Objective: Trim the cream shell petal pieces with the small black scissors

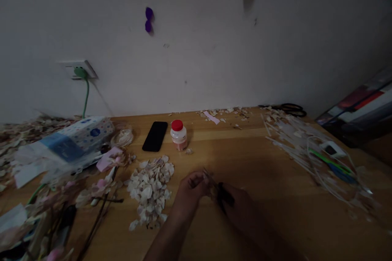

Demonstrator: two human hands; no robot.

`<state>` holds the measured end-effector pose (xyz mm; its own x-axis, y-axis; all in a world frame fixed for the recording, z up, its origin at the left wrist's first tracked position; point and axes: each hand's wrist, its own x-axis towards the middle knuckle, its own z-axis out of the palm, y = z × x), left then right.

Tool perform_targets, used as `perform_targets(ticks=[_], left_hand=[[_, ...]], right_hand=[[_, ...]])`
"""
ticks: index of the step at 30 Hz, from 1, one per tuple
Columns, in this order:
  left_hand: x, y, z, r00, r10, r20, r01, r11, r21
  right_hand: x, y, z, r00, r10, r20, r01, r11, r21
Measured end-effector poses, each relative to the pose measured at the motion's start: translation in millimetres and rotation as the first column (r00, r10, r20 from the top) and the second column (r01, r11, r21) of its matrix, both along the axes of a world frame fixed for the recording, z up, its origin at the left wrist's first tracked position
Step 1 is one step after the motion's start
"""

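Note:
Low in the middle of the head view, my two hands come close together over the wooden table [245, 151]. My right hand [241, 208] is wrapped round black-handled scissors [225, 195], whose blades point up and left towards the other hand. My left hand [190, 191] is closed in a pinch near the blades; what its fingertips hold is too small and dark to name. A heap of pale dried petals [150, 191] lies just left of that hand. Beyond the hands stands a small clear jar [179, 138] with a red lid, partly filled with something pinkish.
A black phone [155, 136] lies left of the jar. At left are a tissue pack [76, 138], twigs with pink blossoms [101, 185] and more petals. Clear strips and a white cable [318, 187] spread at right; other black scissors [292, 109] lie by the wall.

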<state>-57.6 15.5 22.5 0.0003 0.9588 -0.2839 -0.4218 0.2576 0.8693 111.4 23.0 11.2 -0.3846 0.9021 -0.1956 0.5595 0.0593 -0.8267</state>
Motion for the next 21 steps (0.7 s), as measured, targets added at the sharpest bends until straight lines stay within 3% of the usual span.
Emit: perform_targets(ticks=[4,11,21], left_hand=[[3,0,-8.7,0.998,0.06,0.004,-0.06,0.998,-0.006],[0,3,2.2,0.989,0.107,-0.098,-0.109,0.994,-0.011],[-2,1,6.1,0.958,0.088,-0.275,-0.08,0.996,0.039]], right_hand=[[1,1,-2.1,1.0,0.0,-0.022,0.0,1.0,-0.004],[-1,2,2.4,0.999,0.012,0.035,-0.012,1.0,0.0],[-1,1,4.5,1.0,0.012,0.024,-0.012,1.0,0.001]])
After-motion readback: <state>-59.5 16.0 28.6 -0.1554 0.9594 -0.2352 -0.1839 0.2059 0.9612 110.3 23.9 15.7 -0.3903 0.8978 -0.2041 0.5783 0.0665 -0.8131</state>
